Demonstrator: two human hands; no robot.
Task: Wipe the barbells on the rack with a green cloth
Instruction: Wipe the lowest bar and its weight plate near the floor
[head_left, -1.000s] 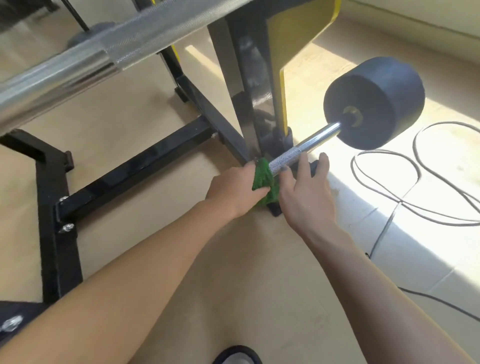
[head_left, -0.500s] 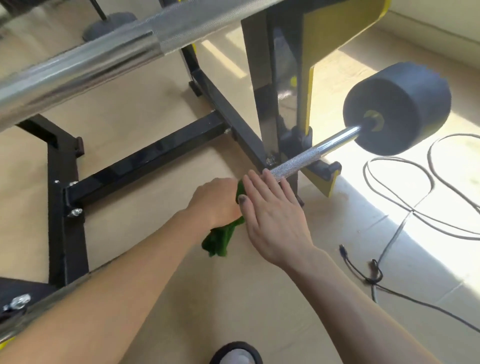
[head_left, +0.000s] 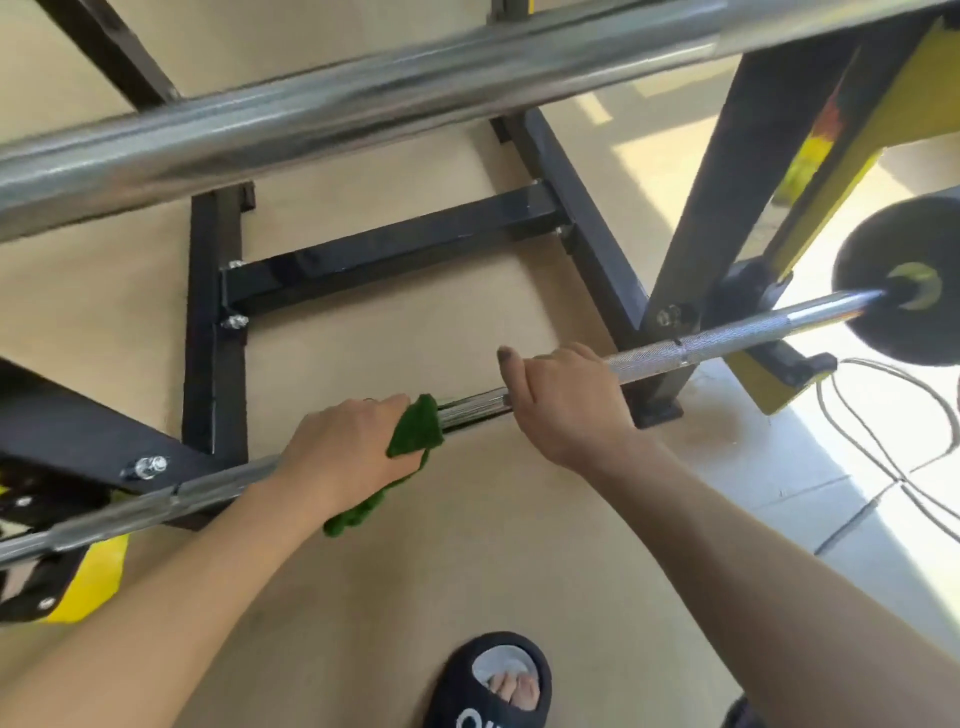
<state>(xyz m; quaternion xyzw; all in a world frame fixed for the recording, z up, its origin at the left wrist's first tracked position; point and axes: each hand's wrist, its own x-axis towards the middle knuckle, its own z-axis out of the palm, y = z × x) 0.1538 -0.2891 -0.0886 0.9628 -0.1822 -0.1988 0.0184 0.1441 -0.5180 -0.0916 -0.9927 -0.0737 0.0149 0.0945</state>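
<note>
A chrome barbell (head_left: 727, 338) lies low across the black and yellow rack (head_left: 691, 223), with a black round weight (head_left: 904, 317) on its right end. My left hand (head_left: 348, 452) is wrapped around the bar's smooth middle with the green cloth (head_left: 415, 431) pressed against the metal; a tail of cloth hangs below the hand. My right hand (head_left: 566, 400) grips the bar just to the right, at the start of the knurled part. A second, thicker barbell (head_left: 363, 109) crosses the top of the view, higher on the rack.
The rack's black base beams (head_left: 363, 260) lie on the tan floor beyond the bar. Loose black cables (head_left: 893, 447) curl on the sunlit tiles at right. My foot in a black slipper (head_left: 493, 680) stands at the bottom.
The view has swung left and down the bar. My left hand slid the cloth leftward from beside the rack upright to the smooth middle. My right hand closed around the bar.
</note>
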